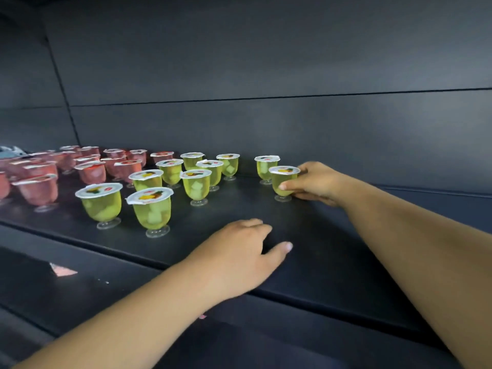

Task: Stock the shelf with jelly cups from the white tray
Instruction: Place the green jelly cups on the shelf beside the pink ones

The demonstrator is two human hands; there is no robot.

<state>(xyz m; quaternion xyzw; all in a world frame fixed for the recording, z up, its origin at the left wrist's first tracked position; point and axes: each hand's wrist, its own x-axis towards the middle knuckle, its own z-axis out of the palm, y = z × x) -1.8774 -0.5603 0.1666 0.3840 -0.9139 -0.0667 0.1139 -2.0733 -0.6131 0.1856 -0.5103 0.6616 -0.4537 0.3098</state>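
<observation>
My right hand point(315, 181) grips a green jelly cup point(282, 179) that stands upright on the dark shelf point(319, 249), thumb across its front. Just behind it stands another green jelly cup point(266, 166). Several more green cups point(197, 186) stand in rows to the left, and several red jelly cups point(90, 171) fill the far left. My left hand point(245, 251) rests palm down on the shelf near its front edge, fingers relaxed, holding nothing. The white tray is not in view.
A dark back wall point(266, 75) closes the shelf behind the cups. Bare shelf surface lies to the right of my right hand and between my hands. A lower dark ledge point(80, 288) runs in front, with a small pink tag point(62, 270) on it.
</observation>
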